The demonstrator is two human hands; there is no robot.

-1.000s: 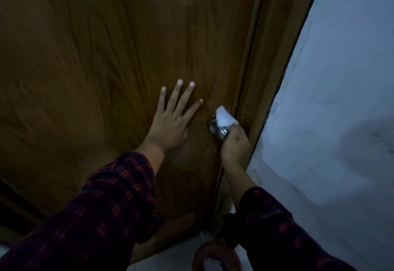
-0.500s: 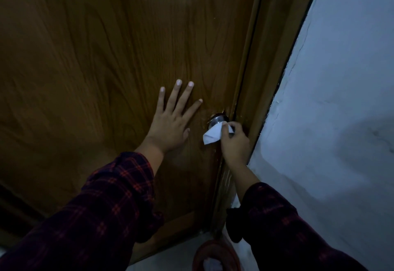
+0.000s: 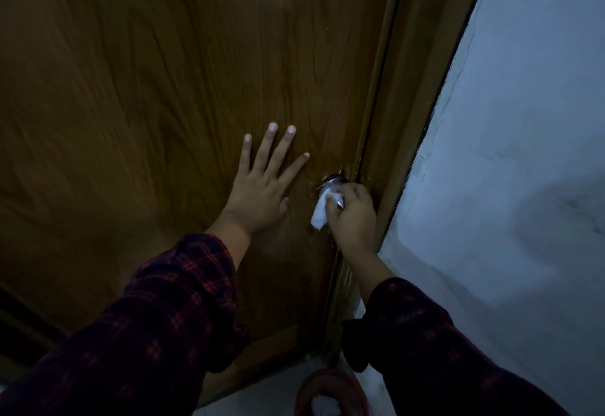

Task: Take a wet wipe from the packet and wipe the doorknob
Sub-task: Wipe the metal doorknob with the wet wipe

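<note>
Here the white wet wipe is pressed over the metal doorknob, which sits at the right edge of the brown wooden door, just beside the door frame. One loose corner of the wipe hangs down to the left of the knob. The right hand wraps over the knob from below, its fingers curled shut on the wipe and the knob under it. The left hand lies flat on the door near the knob, to its left, with fingers spread apart and empty. Both arms wear dark plaid sleeves. A pale wall stands to the right of the frame. By the door's lower right corner, on the floor, sits a reddish round bin with something white inside.
</note>
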